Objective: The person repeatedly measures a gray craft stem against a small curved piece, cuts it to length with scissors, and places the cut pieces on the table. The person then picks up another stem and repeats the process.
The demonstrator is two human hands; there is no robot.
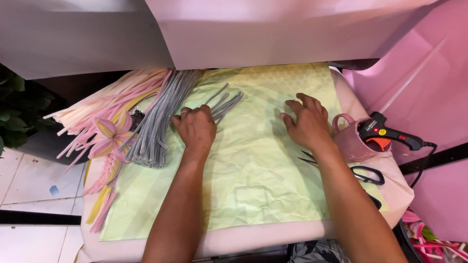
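Note:
My left hand point(196, 127) lies palm down on a light green cloth point(253, 185), its fingers resting on a few loose grey pipe cleaners point(226, 103). A thick bundle of grey pipe cleaners point(161, 117) lies just left of it. My right hand point(306, 122) rests flat on the green cloth with fingers spread and nothing in it. Close to its right stands a pink mug point(352, 141).
Cream and pink pipe cleaners point(105, 104) and a pink-and-yellow flower point(109, 136) lie at the left. A black-and-orange glue gun point(387, 134) sits in the mug. Black-handled scissors point(365, 174) lie at the right. A white panel point(273, 34) rises behind; a pink wall point(429, 83) is at right.

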